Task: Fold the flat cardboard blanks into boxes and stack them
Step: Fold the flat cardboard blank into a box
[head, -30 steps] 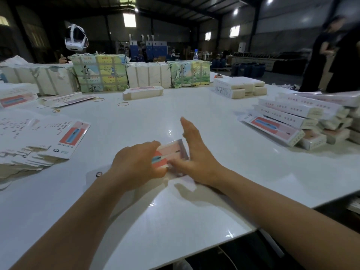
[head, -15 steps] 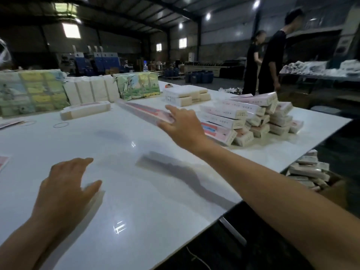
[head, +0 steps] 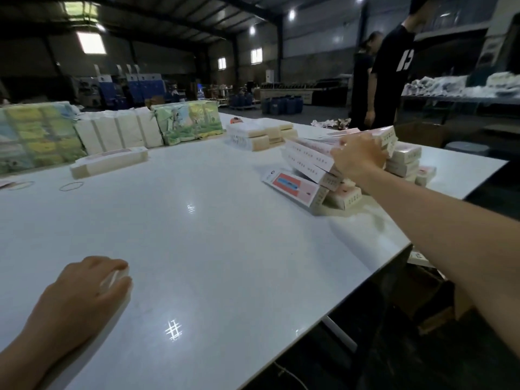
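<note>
Your right hand (head: 358,159) grips the folded box (head: 365,135) atop the stack (head: 315,164) at 2 o'clock, prob. to seat it square; left hand (head: 81,294) rests w/ fingers relaxed on the table (head: 211,235) at 7.

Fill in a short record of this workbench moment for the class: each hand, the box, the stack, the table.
right hand: grips a folded box at the top of the stack
box: long, white and pink, lying on the stack top
stack: folded boxes piled at the table's far right
left hand: on the table, near edge; what lies under the fingers is unclear
table: white, glossy
</note>
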`<state>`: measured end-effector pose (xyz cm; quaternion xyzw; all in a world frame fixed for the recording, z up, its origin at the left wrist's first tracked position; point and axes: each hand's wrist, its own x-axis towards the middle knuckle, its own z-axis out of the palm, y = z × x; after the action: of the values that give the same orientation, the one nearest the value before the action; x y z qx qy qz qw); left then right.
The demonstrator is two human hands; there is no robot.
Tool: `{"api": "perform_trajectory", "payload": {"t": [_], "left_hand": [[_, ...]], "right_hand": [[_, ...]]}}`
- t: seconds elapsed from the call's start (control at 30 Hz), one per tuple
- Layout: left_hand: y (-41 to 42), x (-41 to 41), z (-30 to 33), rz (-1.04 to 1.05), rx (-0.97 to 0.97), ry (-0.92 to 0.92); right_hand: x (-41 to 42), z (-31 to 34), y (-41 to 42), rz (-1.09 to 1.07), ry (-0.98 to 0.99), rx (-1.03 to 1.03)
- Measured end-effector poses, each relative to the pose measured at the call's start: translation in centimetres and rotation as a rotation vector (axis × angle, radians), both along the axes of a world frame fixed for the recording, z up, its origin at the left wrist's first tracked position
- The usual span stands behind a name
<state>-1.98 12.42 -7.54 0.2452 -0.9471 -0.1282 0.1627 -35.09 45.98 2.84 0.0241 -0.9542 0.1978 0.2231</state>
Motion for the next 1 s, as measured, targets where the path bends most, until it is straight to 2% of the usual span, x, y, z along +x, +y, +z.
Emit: {"api": "perform_trajectory", "payload": {"t": [0.1,0.23,0.33,0.4,0.47,0.53,0.8,0.9,1.0], "left_hand": [[0.9,0.2,0.6,-0.005,0.015,0.016],[2.0,0.4,1.2,-0.007,0.043,0.028],[2.3,0.0,1.1,0.0,0.021,0.032],[2.5,0.2,1.1,0.002,0.008,0.043],[2.5,0.4,0.9,-0.006,-0.011,0.053],[2.3,0.7,0.9,-0.005,-0.026,0.059],[0.7,0.7,2.5,0.026,0.07,-0.021],[-4.0,1.7,5.5,0.173,0.042,-0.043],[-9.9,4.5,7.3,0.51,-0.062,-0.091]], "right_hand": [[2.1,1.3,-1.7,0.106,0.142,-0.048],[8.4,1.8,-7.6,0.523,0.338,-0.095],[14.1,-0.6,-12.0,0.923,0.234,0.003],[17.2,-3.6,-14.6,1.076,0.117,0.146],[19.2,-6.5,-16.4,1.132,0.0,0.251],[20.1,-8.6,-17.3,1.168,-0.063,0.253],[19.7,-10.0,-17.7,1.154,0.025,0.147],[19.4,-10.2,-17.9,1.157,0.041,0.137],[19.2,-10.5,-18.0,1.152,0.01,0.131]]}}
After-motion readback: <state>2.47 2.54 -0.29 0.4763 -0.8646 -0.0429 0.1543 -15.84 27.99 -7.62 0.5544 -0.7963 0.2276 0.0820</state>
